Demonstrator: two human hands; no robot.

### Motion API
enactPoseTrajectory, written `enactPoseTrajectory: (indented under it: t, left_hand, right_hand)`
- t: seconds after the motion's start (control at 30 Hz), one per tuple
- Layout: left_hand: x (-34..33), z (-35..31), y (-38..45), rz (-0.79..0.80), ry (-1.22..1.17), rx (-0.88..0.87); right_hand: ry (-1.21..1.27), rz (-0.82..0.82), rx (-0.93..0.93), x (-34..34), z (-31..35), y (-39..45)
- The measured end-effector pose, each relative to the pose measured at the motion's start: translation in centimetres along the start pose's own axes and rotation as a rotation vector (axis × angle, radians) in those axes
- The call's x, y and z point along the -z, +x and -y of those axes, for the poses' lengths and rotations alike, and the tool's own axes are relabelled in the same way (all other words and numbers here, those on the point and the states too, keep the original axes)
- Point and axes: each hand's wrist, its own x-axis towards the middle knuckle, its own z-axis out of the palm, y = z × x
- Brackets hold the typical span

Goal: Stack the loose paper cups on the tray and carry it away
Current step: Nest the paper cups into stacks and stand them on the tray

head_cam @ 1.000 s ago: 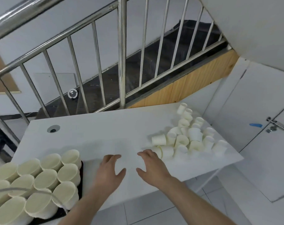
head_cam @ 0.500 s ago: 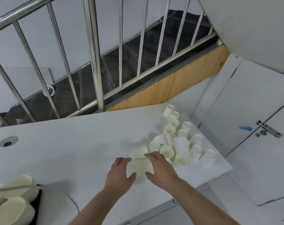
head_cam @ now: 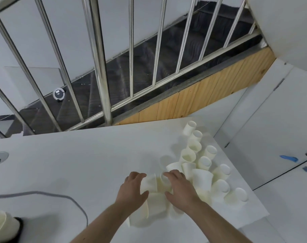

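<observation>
head view: both hands grip smooth paper cups

Steel railing behind white table; grey cable across table.

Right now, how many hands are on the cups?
2. The left hand grips a tipped cup; the right hand, just beside it, grips the next cup. No other hands show.

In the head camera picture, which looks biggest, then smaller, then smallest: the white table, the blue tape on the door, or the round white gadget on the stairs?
1. White table
2. Round white gadget
3. Blue tape; these two look close, and nearness differs, so unsure.
</observation>
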Motion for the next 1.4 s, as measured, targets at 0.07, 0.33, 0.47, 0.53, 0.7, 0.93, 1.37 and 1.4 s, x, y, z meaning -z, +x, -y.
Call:
enactPoseTrajectory:
  t: [0.07,0.33,0.47,0.53,0.7,0.93,1.37,1.4]
  left_hand:
    - [-0.3,-0.1,0.4,0.028,0.011,0.019]
    - [-1.8,-1.0,4.7,0.152,0.102,-0.007]
    - [-2.9,-0.8,6.6,0.244,0.181,-0.013]
    - [-3.5,-0.6,7.2,0.268,0.190,-0.013]
    - [-4.4,0.2,7.9,0.290,0.187,-0.012]
    - [-2.8,1.8,7.5,0.148,0.090,0.034]
    - [-1.1,4.7,5.4,0.062,0.016,0.159]
    - [-1.1,4.7,5.3,0.065,0.018,0.153]
  right_hand:
    - [-0.003,0.014,0.004,0.1,-0.5,0.5]
    - [-0.050,0.072,0.001,0.3,-1.5,3.2]
    - [-0.066,0.100,-0.007,0.0,-1.7,4.4]
    - [-0.073,0.108,-0.010,-0.1,-2.0,5.0]
    - [-0.086,0.144,-0.011,-0.7,-2.4,5.7]
    - [-0.090,0.184,0.003,-1.5,-2.0,6.6]
    - [-0.031,0.196,-0.013,-1.7,-1.9,7.0]
    - [-0.016,0.177,-0.009,-1.6,-1.9,7.0]
